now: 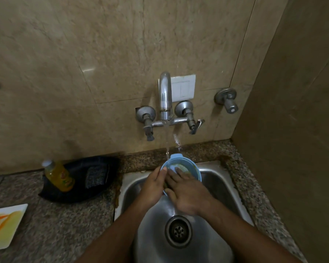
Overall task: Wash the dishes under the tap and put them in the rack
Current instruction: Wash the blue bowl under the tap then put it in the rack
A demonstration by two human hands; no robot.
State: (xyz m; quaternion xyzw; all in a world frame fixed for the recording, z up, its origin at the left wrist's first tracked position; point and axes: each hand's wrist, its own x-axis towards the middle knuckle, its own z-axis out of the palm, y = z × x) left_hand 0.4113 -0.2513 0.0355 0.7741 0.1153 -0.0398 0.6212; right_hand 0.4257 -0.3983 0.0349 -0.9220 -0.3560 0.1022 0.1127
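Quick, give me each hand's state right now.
Left hand: grips the rim of the blue bowl under the tap.
Right hand: open, straight fingers rubbing inside the bowl.

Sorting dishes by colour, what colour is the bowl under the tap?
Light blue bowl, clearest in the head view.

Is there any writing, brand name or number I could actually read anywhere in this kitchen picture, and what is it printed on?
None can be read.
Yellow bottle in the dark tray: its label has coloured printing, but it is too blurred to read.
White plate: orange and yellow smears only, no text.
Blue bowl, tap and wall switch plate: no visible lettering.
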